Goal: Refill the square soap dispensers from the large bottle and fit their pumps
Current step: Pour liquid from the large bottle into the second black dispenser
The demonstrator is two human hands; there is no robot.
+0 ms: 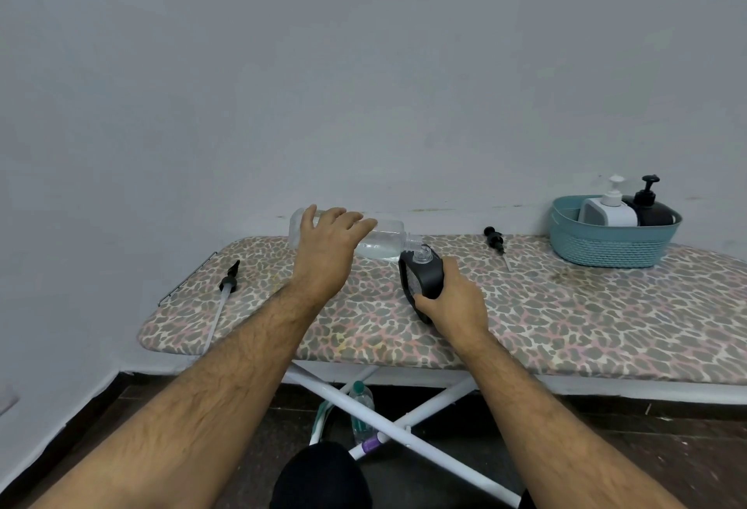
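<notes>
**Pouring into the black dispenser, mouth to mouth**

Forearms come in low from the near edge, both reaching over the ironing board (566, 330).

Far left on the board: a loose black pump (229, 280) lying flat, its tube trailing toward the near edge. Untouched.

Left hand (327, 250): wrist raised, fingers draped and curled over the large clear bottle (380, 244), clamped on it. Bottle tipped almost level, neck pointing right, liquid pooled along its lower side.

Right hand (452, 298): wrapped around the black square dispenser (422, 274), holding it tilted so its open mouth meets the bottle's neck. The two openings look touching or just beside; cannot tell which.

Further right: a second black pump (495, 240) lying near the back edge. Beyond it, a teal basket (606, 250) holding a white dispenser (608, 211) and a black one (650, 209), pumps fitted.

Risks, as I judge them: narrow mouths, both vessels held in the air. A small drift of either wrist would send liquid onto the board cover. Opaque black walls hide the fill level, so overfilling is likely if the bottle tips further.
</notes>
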